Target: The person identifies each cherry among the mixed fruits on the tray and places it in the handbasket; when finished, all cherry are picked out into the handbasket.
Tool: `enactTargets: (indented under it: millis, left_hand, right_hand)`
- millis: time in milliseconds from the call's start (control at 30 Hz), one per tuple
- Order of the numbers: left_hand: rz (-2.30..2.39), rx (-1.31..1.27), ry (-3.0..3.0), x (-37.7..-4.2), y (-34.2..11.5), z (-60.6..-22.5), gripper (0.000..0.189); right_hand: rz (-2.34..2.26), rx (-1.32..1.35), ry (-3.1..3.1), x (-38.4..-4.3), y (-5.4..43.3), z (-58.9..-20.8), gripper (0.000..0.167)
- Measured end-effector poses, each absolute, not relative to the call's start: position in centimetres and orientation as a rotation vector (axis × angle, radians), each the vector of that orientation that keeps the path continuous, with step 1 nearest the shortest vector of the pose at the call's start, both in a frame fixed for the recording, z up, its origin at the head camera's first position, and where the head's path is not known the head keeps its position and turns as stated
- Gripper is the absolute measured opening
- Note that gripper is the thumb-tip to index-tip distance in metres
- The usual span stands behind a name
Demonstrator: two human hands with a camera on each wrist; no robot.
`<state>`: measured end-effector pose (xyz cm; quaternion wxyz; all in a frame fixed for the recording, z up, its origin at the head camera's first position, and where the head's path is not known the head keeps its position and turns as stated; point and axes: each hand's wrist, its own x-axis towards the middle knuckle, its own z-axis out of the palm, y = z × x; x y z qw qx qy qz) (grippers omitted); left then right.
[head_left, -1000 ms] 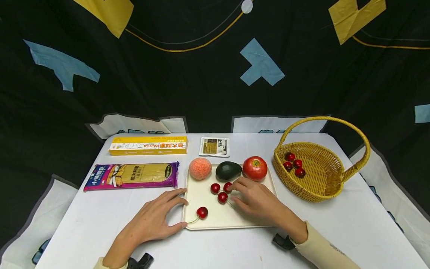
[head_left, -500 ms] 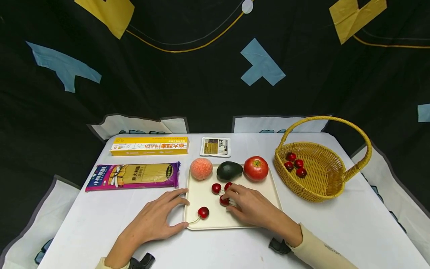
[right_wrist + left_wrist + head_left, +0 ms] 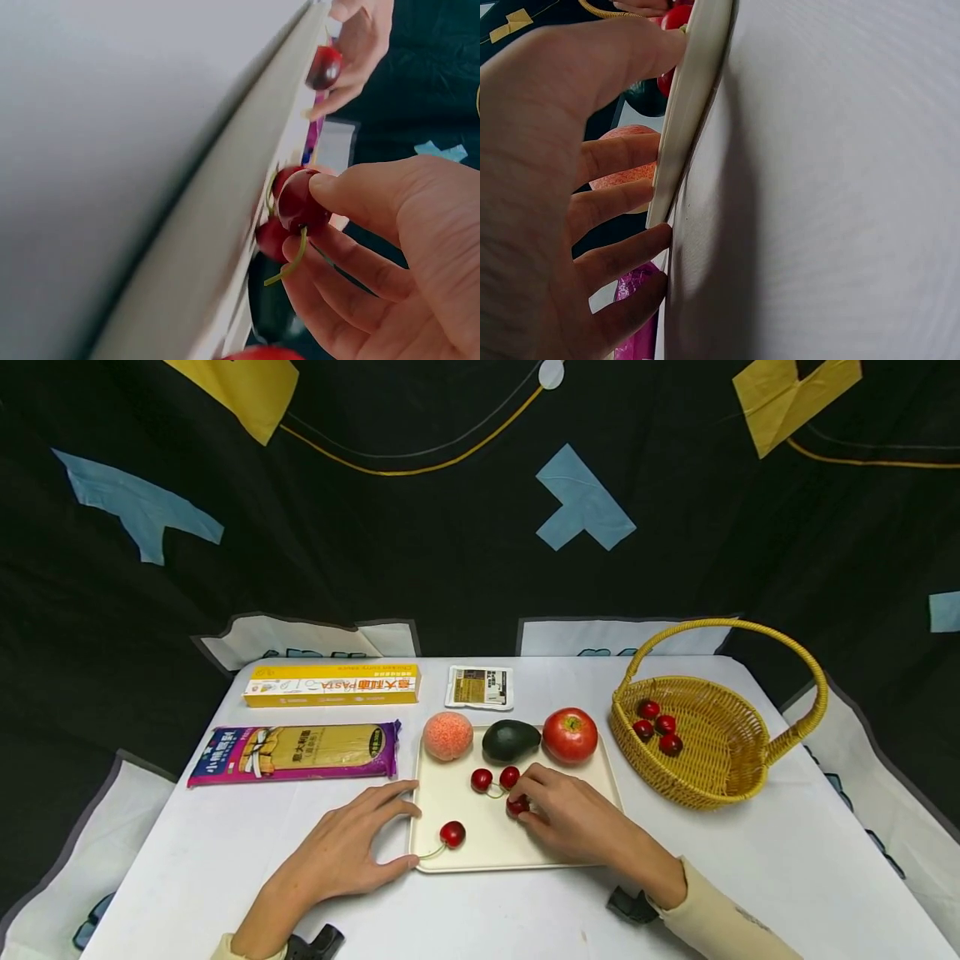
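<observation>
My right hand (image 3: 573, 810) pinches a dark red cherry (image 3: 300, 201) between thumb and fingers, its green stem hanging free in the right wrist view. Just left of it, two more cherries (image 3: 482, 780) lie on the cream tray (image 3: 487, 853). Another single cherry (image 3: 452, 834) sits near the tray's front left corner, its stem pointing to my left thumb. My left hand (image 3: 345, 847) has its fingers spread along the tray's left edge, with fingertips at the rim in the left wrist view. A peach (image 3: 447, 736), an avocado (image 3: 511, 741) and a red apple (image 3: 570, 736) line the tray's back.
A yellow wicker basket (image 3: 660, 787) with a tall handle stands right of the tray, several cherries (image 3: 664, 725) inside. Left of the tray lie a purple pasta packet (image 3: 300, 753) and a yellow pasta box (image 3: 331, 685). Behind the tray is a flat sachet (image 3: 480, 687).
My right hand has moved from the rear cherry to the front one of the group, gripped it and drawn it slightly right, apart from the other two. My left hand stays put.
</observation>
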<state>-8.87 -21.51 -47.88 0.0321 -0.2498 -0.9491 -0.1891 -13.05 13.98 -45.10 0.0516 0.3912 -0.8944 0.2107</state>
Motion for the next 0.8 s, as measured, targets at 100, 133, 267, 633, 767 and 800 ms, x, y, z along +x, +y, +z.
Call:
enactTargets:
  millis: [100,133,267,633,767,800]
  left_hand:
    - [-0.583,-0.772,-2.921,-8.8,-21.5,-47.9,0.049]
    - [-0.582,-0.774,-2.920,-8.8,-21.5,-47.9,0.049]
    - [-0.573,-0.775,-2.917,-8.8,-21.6,-48.0,0.048]
    - [-0.577,-0.775,-2.918,-8.9,-21.5,-48.0,0.049]
    - [-0.575,-0.779,-2.919,-8.9,-21.5,-48.0,0.048]
    - [-0.576,-0.780,-2.918,-8.9,-21.5,-48.0,0.049]
  right_hand:
    - [0.640,1.146,-2.746,-13.1,14.8,-44.7,0.017]
    - [0.638,1.131,-2.754,-13.1,15.0,-44.5,0.018]
    - [0.617,1.092,-2.754,-13.2,16.3,-43.9,0.021]
    - [0.587,1.000,-2.670,-13.9,19.5,-42.4,0.036]
    - [0.568,0.920,-2.677,-14.1,20.9,-41.9,0.038]
    - [0.572,0.903,-2.669,-14.2,21.3,-41.8,0.038]
